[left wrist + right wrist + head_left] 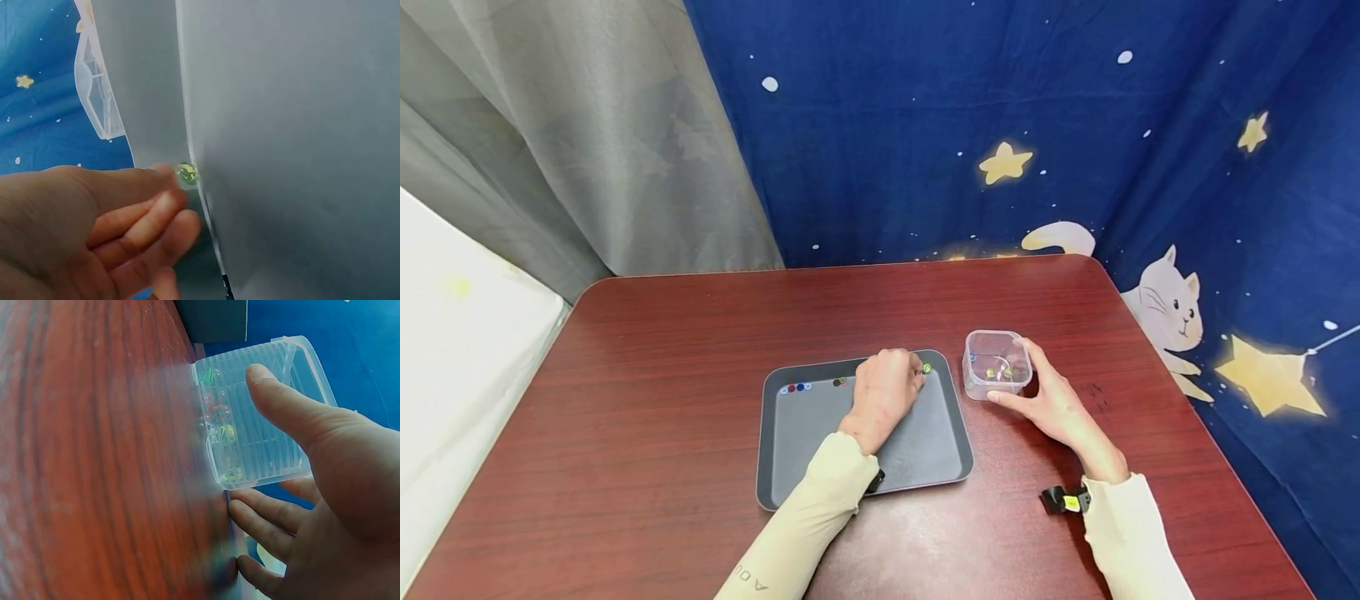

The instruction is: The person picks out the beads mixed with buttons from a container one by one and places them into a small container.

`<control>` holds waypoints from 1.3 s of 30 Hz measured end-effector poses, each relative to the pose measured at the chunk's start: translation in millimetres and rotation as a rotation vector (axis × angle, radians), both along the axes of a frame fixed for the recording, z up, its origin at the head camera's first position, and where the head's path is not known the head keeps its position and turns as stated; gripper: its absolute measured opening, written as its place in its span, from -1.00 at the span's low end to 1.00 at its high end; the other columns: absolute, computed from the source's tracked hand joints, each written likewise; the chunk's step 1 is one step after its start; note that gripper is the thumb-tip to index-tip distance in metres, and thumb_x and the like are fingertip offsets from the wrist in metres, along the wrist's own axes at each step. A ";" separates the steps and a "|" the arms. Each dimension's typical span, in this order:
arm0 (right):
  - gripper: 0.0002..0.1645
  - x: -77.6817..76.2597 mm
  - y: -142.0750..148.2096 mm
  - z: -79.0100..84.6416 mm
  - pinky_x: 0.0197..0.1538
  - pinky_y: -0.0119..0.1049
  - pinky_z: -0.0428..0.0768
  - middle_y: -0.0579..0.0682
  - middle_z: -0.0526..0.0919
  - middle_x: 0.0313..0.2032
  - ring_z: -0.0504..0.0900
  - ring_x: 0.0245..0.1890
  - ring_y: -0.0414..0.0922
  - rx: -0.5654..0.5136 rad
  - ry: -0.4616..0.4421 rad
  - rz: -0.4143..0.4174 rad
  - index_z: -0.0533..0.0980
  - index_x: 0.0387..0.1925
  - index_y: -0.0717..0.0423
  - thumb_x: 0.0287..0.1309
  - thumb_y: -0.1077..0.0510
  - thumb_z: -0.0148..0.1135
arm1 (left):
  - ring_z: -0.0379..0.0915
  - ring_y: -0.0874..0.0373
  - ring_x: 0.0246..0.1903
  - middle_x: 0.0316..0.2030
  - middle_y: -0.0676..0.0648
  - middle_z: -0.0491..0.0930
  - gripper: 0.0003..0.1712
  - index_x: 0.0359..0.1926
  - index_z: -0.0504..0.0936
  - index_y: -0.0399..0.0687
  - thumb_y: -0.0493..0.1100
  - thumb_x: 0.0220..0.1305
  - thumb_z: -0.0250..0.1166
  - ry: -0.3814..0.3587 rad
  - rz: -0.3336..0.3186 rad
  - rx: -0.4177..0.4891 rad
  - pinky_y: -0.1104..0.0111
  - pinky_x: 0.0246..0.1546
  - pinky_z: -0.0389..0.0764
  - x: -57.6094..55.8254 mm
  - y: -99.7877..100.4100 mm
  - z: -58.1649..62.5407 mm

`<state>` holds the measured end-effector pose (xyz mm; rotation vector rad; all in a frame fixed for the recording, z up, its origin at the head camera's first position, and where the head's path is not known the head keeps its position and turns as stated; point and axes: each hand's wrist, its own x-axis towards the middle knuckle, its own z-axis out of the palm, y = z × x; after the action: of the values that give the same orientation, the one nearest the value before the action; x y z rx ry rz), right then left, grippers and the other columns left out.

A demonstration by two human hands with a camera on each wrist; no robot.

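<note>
My left hand (pixel 883 396) reaches into the far right part of the grey tray (pixel 763 450), fingers bent. Its fingertips are right at a green marble (pixel 187 172) by the tray wall; I cannot tell if they pinch anything. The same marble (pixel 927 367) shows just past the fingers in the head view. Beside the tray my right hand (pixel 1056 408) grips a clear plastic box (pixel 262 419), thumb on one side and fingers round the other. Several marbles, including a green one (pixel 209 376) and a yellow-green one (pixel 226 432), lie at the box's bottom.
Along the tray's far side sit a red marble (pixel 792 389), several blue ones and a dark one (pixel 837 382). The tray and box stand on a reddish-brown wooden table (pixel 662 400). Behind the table hang a blue starry curtain (pixel 880 150) and a grey one (pixel 625 150).
</note>
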<state>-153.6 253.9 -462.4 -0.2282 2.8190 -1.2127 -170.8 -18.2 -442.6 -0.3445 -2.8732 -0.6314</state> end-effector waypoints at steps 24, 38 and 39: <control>0.19 -0.2 0.5 -0.7 0.36 0.32 0.41 0.18 0.49 0.33 0.49 0.29 0.19 -0.006 -0.011 0.000 0.01 0.62 -0.20 0.15 -0.16 0.54 | 0.55 0.33 -0.39 -0.33 0.18 0.68 -0.89 -0.23 0.78 0.21 0.05 0.29 0.49 0.058 -0.025 0.198 0.42 -0.40 0.53 -0.9 8.3 12.9; 0.18 -0.1 0.7 -1.6 0.33 0.27 0.44 0.18 0.52 0.31 0.53 0.26 0.18 -0.012 0.009 0.004 0.04 0.61 -0.20 0.15 -0.15 0.55 | 0.64 0.27 -0.33 -0.24 0.21 0.68 -0.88 -0.16 0.79 0.25 0.05 0.31 0.47 0.046 -0.076 0.239 0.36 -0.36 0.59 0.3 21.6 22.8; 0.18 -0.1 0.8 -1.6 0.33 0.26 0.44 0.18 0.53 0.31 0.53 0.26 0.18 -0.012 0.010 0.004 0.04 0.61 -0.19 0.15 -0.15 0.55 | 0.63 0.29 -0.34 -0.24 0.22 0.68 -0.87 -0.16 0.79 0.25 0.06 0.31 0.47 0.045 -0.076 0.237 0.37 -0.36 0.58 0.2 22.2 22.7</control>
<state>-153.7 254.7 -464.0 -0.2415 2.8184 -1.2316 -170.6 4.0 -419.9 -0.4269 -2.7141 -0.9535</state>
